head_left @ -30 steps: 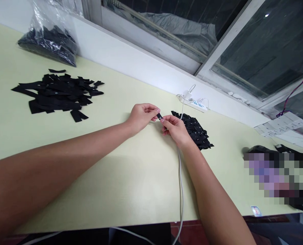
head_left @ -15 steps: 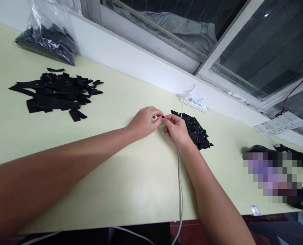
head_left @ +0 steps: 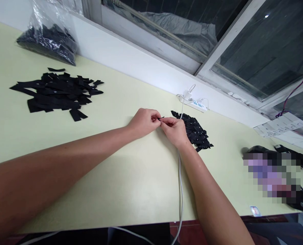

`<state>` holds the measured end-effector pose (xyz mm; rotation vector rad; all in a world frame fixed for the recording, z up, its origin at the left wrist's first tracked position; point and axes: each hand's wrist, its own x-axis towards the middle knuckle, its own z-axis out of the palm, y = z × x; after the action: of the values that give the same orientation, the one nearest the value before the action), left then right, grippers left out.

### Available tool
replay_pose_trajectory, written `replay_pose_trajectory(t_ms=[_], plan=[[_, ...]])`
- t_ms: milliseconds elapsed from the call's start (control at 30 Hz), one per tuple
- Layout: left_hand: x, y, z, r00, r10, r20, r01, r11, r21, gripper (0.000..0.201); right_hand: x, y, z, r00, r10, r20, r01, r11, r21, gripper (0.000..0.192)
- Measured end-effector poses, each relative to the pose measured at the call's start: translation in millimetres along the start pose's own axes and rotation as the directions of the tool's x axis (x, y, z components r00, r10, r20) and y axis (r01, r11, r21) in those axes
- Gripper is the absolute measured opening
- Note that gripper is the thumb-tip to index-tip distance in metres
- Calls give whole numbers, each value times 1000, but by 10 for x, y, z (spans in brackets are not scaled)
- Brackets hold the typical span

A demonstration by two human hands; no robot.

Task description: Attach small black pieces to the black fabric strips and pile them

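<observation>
Over the middle of the table, my left hand (head_left: 145,121) and my right hand (head_left: 175,130) meet at the fingertips. Between them they pinch a small black fabric strip (head_left: 162,118), mostly covered by the fingers. A pile of short black strips (head_left: 197,132) lies just right of my right hand, partly behind it. Farther off to the left is a looser heap of longer black strips (head_left: 59,92), some with tiny white marks.
A clear plastic bag (head_left: 48,41) of black pieces stands at the back left. A white power strip (head_left: 196,104) sits by the wall, and its cable (head_left: 180,183) runs under my right wrist to the front edge. A black bag (head_left: 264,149) lies at the right.
My right fingers have straightened and shifted slightly left against my left fingertips. A little more of the black strip shows above them. The piles have not moved.
</observation>
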<state>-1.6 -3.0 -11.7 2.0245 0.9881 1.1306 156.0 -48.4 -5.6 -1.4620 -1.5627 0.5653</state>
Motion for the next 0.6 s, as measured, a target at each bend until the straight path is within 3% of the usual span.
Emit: replay_pose_trajectory(t_ms=[167, 600], plan=[[21, -11, -11, 998, -64, 3, 64, 997, -44, 15, -13, -9, 54, 999, -50, 5, 50, 998, -33, 18], [89, -23, -39, 976, -217, 21, 217, 964, -152, 12, -41, 13, 179, 997, -42, -61, 43, 999, 10, 18]])
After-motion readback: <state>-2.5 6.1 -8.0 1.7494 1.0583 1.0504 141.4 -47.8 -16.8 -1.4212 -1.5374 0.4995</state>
